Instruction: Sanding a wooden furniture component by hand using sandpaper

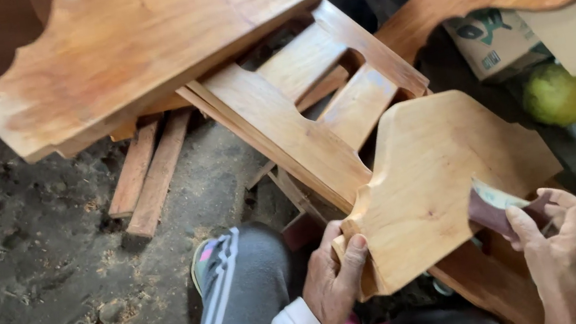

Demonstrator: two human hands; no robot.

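Left hand (pixel 333 278) clamps the curved pale wooden panel (pixel 438 184); right hand (pixel 559 242) pinches folded reddish sandpaper (pixel 491 207) (best rubbed along the grain, I'd judge).

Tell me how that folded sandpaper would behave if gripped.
The sandpaper in the right hand is thin and folded, so probably floppy and light. Its gritty face likely resists slipping against the wooden panel the left hand steadies.
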